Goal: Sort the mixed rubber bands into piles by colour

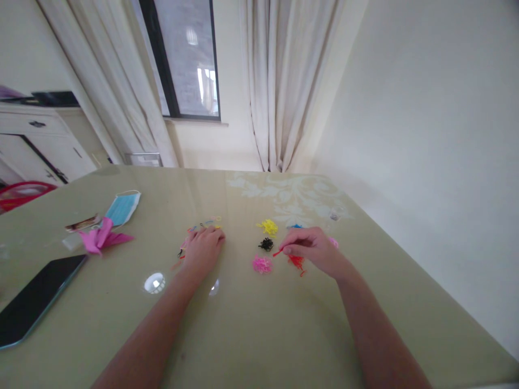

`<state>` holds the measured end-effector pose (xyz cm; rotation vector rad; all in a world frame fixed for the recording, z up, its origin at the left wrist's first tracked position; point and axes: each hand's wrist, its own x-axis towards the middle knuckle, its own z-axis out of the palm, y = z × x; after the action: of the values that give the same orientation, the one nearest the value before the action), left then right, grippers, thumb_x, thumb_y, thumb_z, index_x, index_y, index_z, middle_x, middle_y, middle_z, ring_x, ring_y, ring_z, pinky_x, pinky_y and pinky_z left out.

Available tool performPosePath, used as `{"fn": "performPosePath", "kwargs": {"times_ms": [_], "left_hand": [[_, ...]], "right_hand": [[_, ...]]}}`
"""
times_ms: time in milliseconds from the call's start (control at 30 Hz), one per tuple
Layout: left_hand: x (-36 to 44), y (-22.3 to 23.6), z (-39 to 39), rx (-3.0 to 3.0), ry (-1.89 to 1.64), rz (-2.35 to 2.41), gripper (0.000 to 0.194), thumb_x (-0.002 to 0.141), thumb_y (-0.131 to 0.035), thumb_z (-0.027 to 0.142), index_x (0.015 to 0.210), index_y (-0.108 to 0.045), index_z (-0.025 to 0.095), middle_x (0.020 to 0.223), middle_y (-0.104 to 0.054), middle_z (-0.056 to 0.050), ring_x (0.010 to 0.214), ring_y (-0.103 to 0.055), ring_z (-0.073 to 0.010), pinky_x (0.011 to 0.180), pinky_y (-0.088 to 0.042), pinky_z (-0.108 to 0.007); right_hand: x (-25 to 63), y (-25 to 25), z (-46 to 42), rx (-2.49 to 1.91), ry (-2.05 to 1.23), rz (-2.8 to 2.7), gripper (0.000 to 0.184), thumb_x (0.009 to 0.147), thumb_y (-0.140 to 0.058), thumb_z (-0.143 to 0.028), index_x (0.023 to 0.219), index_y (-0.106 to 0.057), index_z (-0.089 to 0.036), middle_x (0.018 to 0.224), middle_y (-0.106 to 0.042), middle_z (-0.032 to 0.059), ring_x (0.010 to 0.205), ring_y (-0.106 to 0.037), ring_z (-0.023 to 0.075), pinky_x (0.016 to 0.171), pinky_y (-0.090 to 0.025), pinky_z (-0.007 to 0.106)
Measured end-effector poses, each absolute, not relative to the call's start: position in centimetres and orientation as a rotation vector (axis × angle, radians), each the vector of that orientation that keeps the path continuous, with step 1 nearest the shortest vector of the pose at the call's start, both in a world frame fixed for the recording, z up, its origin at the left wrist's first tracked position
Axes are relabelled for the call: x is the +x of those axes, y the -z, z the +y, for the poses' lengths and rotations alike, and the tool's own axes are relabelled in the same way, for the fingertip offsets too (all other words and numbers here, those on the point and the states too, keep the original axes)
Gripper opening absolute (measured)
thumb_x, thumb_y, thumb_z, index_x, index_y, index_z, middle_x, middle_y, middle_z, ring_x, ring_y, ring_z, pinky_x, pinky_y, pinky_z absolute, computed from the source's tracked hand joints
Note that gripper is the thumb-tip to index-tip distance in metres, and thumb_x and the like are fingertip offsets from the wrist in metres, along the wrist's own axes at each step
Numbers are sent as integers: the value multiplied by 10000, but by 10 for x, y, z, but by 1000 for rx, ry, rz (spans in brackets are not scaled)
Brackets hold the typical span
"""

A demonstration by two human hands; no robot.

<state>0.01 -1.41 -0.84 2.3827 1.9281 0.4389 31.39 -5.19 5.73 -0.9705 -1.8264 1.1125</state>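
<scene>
My right hand (310, 248) pinches a small red rubber band (277, 252) between thumb and forefinger. Under and beside it lies a pile of red rubber bands (297, 262), partly hidden. A blue pile (295, 226) shows behind that hand, and a bit of pink (333, 242) peeks out to its right. Left of it are yellow (268, 227), black (266, 244) and pink (261, 265) piles of bands. My left hand (204, 248) rests palm down on the table, its fingers lying over a loose spread of mixed-colour bands (182, 250); some are covered by it.
On the left of the glossy table (243, 335) are a phone (40, 297), a pink folded paper crane (103, 236), a blue face mask (123, 208) and a brown wrapper-like strip (82, 223). A small clear piece (334, 216) lies near the right edge, beside the wall.
</scene>
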Motion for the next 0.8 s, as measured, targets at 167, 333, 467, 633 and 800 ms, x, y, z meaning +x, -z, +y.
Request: {"fn": "performPosePath", "kwargs": {"times_ms": [167,333,467,633,800], "left_hand": [[-1,8,-12,2366,-486,1931,262,970,-526,208,968,-786,240,1106,-797,-116,1097,-688,-338,1029,-453,-492],[-1,5,-11,2269,-563,1913,222,958,-551,233,967,-773,227,1045,-815,-116,1008,-732,-324,948,-500,-455],[0,4,-10,2153,-690,1883,209,987,-556,291,961,-754,231,962,-827,-97,925,-757,-293,845,-526,-404],[0,5,-8,1974,-994,1743,175,943,-615,319,971,-765,234,947,-837,-85,878,-773,-265,843,-559,-392],[0,3,-6,1696,-1258,1517,254,886,-695,439,979,-799,226,997,-848,-97,892,-783,-263,876,-588,-414]], "right_hand": [[356,-46,-37,-1204,-1071,-1977,216,865,-852,-429,845,-882,-216,770,-819,53,672,-738,193,646,-584,295],[376,-26,-25,-1310,-997,-2072,102,851,-834,-328,812,-887,-250,765,-835,44,673,-765,222,662,-596,332],[379,-21,-22,-1324,-938,-2070,91,847,-830,-322,845,-894,-257,788,-844,51,685,-768,231,656,-592,344],[368,-26,-23,-1315,-799,-1969,189,882,-801,-387,891,-891,-221,837,-839,73,727,-751,220,684,-568,340],[332,-29,-30,-1226,-624,-1962,246,950,-755,-438,905,-877,-230,757,-766,34,605,-601,156,568,-446,285]]}}
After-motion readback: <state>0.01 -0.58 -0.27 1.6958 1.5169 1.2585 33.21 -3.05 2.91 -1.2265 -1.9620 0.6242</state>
